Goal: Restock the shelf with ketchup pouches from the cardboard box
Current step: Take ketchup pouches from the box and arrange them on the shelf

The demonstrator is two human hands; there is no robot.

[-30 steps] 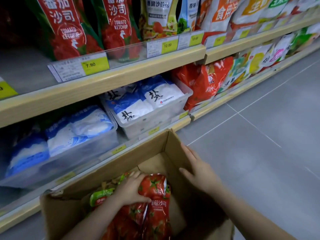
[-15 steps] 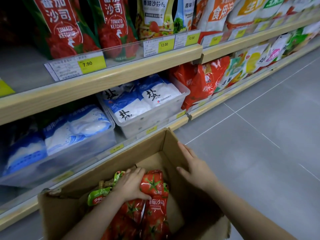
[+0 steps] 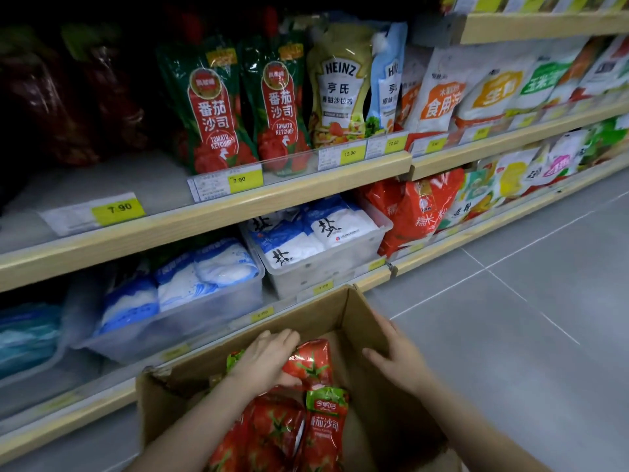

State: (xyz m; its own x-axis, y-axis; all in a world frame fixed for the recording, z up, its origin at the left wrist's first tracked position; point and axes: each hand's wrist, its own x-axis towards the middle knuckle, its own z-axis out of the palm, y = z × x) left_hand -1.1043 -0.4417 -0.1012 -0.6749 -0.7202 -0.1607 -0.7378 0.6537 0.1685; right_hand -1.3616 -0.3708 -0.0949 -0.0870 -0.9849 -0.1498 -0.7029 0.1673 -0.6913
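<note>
The ketchup pouches (image 3: 289, 427) lie piled in the open cardboard box (image 3: 316, 315) at the bottom centre of the frame, red with tomato prints, one showing a green top band. My left hand (image 3: 265, 361) reaches into the box and closes over the top end of the uppermost pouch (image 3: 311, 364), fingers curled over its far edge and thumb tucked under it. My right hand (image 3: 398, 359) rests on the right wall of the box with the fingers straight and slightly spread, thumb inside, fingers along the rim. The box sits on the grey floor (image 3: 510, 335) just in front of the bottom shelf (image 3: 204, 349), where clear plastic bins (image 3: 323, 270) hold white and blue bags. On the shelf above (image 3: 238, 206), in the upper centre of the frame, two green and red tomato ketchup pouches (image 3: 238, 107) stand upright behind a clear rail with yellow price tags (image 3: 245, 180) reading 7.90. Right of them stand Heinz pouches (image 3: 340, 86), then more bagged goods running to the right edge. To the left of the standing ketchup the shelf is bare grey, and the goods behind it in the upper left are too dark to make out.
</note>
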